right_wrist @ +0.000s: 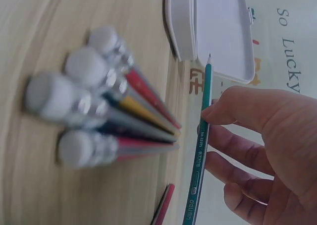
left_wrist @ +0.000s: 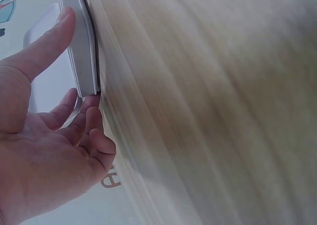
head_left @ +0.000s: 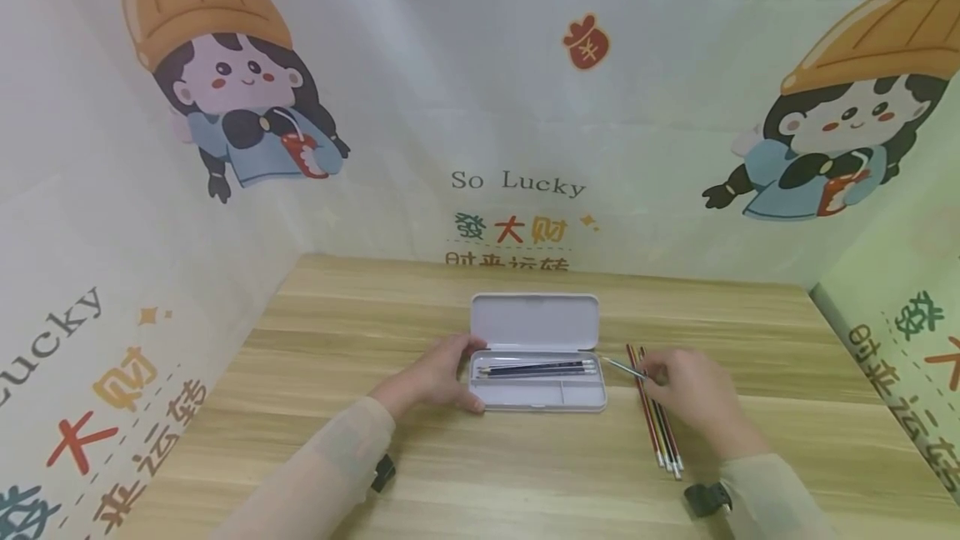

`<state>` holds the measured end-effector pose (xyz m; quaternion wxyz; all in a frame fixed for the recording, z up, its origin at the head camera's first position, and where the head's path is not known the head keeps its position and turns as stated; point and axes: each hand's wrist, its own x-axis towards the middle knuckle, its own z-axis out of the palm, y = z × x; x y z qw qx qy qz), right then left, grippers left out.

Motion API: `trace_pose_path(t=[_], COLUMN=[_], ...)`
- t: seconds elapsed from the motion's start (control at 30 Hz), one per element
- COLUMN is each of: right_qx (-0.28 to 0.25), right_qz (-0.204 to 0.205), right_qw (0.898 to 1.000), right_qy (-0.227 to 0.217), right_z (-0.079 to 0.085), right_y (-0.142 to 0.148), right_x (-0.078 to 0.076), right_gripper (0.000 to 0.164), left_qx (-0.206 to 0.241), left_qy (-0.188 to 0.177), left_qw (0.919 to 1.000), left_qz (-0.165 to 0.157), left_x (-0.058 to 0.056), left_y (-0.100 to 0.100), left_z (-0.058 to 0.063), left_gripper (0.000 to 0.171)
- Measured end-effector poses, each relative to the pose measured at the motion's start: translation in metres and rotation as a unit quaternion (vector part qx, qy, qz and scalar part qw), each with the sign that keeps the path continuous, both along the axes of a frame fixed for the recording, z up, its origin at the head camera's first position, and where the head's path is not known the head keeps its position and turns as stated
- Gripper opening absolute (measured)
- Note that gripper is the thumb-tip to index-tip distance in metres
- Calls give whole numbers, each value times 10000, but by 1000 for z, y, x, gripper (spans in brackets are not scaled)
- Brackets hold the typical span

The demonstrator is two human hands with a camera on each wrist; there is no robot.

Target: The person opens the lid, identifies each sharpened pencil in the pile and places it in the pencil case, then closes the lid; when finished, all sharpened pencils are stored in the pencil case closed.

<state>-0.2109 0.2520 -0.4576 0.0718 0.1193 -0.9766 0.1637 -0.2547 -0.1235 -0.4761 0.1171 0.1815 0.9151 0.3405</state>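
A white pencil case [head_left: 517, 396] lies on the table with its lid [head_left: 535, 321] raised at the back. Several dark pencils [head_left: 538, 369] lie in its rear compartment; the front compartments hold nothing visible. My left hand [head_left: 438, 373] holds the case's left end, thumb on the front wall and fingers behind, as the left wrist view shows. A green pencil [right_wrist: 200, 145] is pinched between thumb and fingers of my right hand [head_left: 693, 390], just right of the case. Its sharpened tip points toward the case. Beneath that hand lie several pencils [head_left: 657, 423] with white erasers toward me.
The wooden table [head_left: 315, 315] meets a printed cloth backdrop [head_left: 420, 107] at the back and sides. Black straps with devices [head_left: 705, 500] sit at both wrists. Bare wood shows in front of the case.
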Motion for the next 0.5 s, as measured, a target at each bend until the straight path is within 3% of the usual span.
trace_pose_path(t=[0.5], right_qx=[116], right_qz=[373], right_qw=[9989], right_qy=[248], right_z=[2], right_y=[-33], right_x=[-12], right_gripper=[14], left_qx=[27], left_qy=[-3], left_qw=[10000], left_qz=[-8], left_x=[-1], left_y=[0], left_z=[1], left_gripper=[95])
